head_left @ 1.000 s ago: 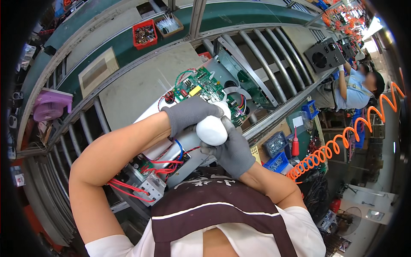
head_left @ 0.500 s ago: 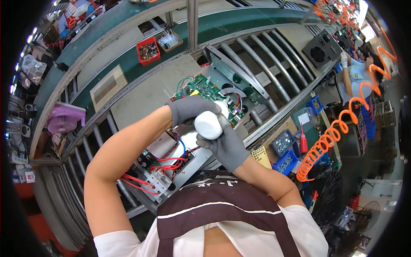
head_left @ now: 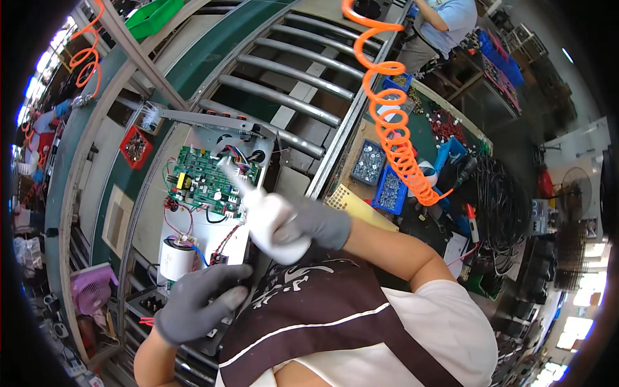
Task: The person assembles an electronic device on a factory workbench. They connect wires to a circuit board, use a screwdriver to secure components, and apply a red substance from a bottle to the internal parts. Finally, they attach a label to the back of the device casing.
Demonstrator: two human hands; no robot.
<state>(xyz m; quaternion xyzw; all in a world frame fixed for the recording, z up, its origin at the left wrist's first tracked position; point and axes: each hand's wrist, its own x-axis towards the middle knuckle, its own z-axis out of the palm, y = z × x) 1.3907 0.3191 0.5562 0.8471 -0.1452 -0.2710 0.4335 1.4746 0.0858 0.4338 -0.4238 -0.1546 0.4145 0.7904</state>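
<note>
A white squeeze bottle [head_left: 265, 213] with a long pointed nozzle is gripped in my gloved right hand [head_left: 320, 224]. It is smeared by motion, its nozzle slanting up and left over the edge of a green circuit board [head_left: 201, 187]. My gloved left hand [head_left: 203, 303] is open and empty, thumb and fingers apart, beside a white cylinder [head_left: 176, 259] with wires on its top. Board and cylinder sit in an open metal chassis [head_left: 213, 233] in front of me. Its upright panel [head_left: 216, 120] stands at the far side.
A roller conveyor [head_left: 290, 84] runs beyond the chassis. On the right bench lie blue bins of small hardware [head_left: 390, 191], a yellow perforated sheet [head_left: 358, 209] and a coiled orange air hose [head_left: 396, 129]. A red bin [head_left: 136, 147] stands at far left. Another person [head_left: 445, 26] is at upper right.
Both hands were on the bottle; my left hand has let go and moved down and left. My right hand now holds the bottle alone, nozzle showing. The view has turned to the right.
</note>
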